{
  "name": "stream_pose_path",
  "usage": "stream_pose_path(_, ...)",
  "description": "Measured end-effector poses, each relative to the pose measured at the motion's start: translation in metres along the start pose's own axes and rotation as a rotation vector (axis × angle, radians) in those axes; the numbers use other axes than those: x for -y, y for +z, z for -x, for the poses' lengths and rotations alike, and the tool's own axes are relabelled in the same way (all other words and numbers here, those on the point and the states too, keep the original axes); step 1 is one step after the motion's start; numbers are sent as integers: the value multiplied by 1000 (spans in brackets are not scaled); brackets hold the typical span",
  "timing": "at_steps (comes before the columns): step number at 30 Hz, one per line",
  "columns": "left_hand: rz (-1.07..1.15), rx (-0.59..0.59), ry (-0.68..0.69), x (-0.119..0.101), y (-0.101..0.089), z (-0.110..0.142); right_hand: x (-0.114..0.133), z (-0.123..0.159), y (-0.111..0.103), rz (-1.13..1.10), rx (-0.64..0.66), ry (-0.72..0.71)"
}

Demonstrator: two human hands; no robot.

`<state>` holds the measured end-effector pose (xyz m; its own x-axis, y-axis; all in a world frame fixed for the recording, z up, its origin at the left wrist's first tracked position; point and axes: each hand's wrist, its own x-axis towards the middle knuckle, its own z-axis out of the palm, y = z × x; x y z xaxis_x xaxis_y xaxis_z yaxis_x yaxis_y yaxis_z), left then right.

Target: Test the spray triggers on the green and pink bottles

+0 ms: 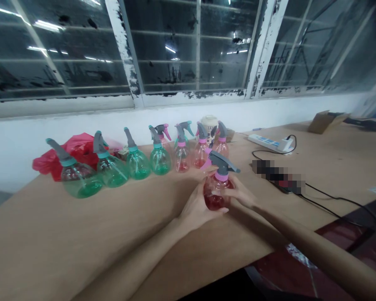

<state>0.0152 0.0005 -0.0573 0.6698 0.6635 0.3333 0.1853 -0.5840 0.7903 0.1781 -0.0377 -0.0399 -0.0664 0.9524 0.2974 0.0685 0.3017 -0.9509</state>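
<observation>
Between my two hands is a pink spray bottle [217,198] with a grey and pink trigger head. My left hand [196,205] wraps round its left side and base, thumb toward the front. My right hand [240,192] grips the right side, its fingers across the front of the bottle below the pink collar. Beyond them stands a row of spray bottles: several green ones, such as the leftmost green spray bottle [81,182], and several pink ones, such as a pink spray bottle [182,159]. Coloured liquid sits low in many of them.
A red plastic bag [81,146] lies behind the green bottles. A pale lidded container [209,122] stands behind the pink ones. To the right are a white power strip [269,143], a phone-like device [277,177] with black cables, and a cardboard box [320,122]. Windows line the wall.
</observation>
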Motion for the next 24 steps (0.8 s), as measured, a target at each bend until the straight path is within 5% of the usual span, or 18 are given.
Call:
stream_pose_path(5,15,7,-42,-5,-3,0,11,-4,-6,10,86,33)
stream_pose_path(13,2,2,-84,-8,-5,-1,31,-37,-19,164,42,-10)
stream_pose_path(24,-56,-100,-213,7,-15,-8,-3,-71,7,-70,-62,91)
